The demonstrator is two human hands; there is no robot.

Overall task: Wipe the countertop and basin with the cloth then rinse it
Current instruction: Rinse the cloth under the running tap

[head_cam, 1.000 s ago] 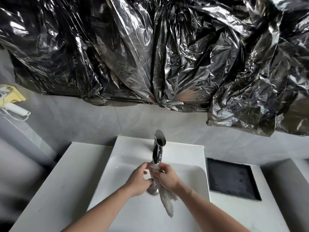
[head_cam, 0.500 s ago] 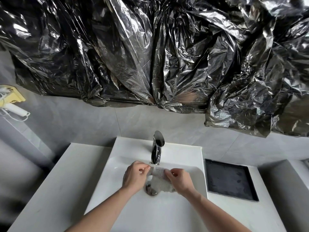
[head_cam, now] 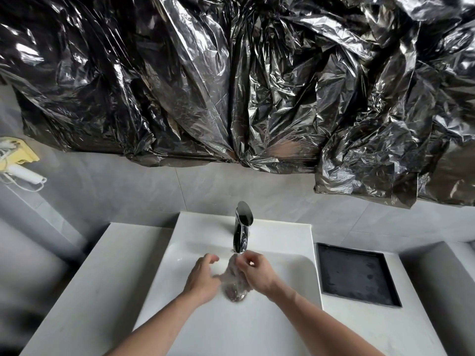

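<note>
Both hands meet in the white basin (head_cam: 282, 273) just below the chrome faucet (head_cam: 241, 229), with the crumpled grey cloth (head_cam: 232, 276) between them, lying over the drain at the basin's middle. The right hand (head_cam: 257, 273), at 3 o'clock of the cloth, has its grip curled on the cloth's upper edge. The left hand (head_cam: 203, 278), at 9 o'clock, touches the cloth with loosely bent fingers; whether it pinches is unclear. The white tabletop (head_cam: 84, 291) flanks the basin. A black square tray (head_cam: 357, 274) sits at 3 o'clock. Crumpled black plastic sheeting (head_cam: 231, 86) hangs at 12 o'clock. No writing is readable.
</note>
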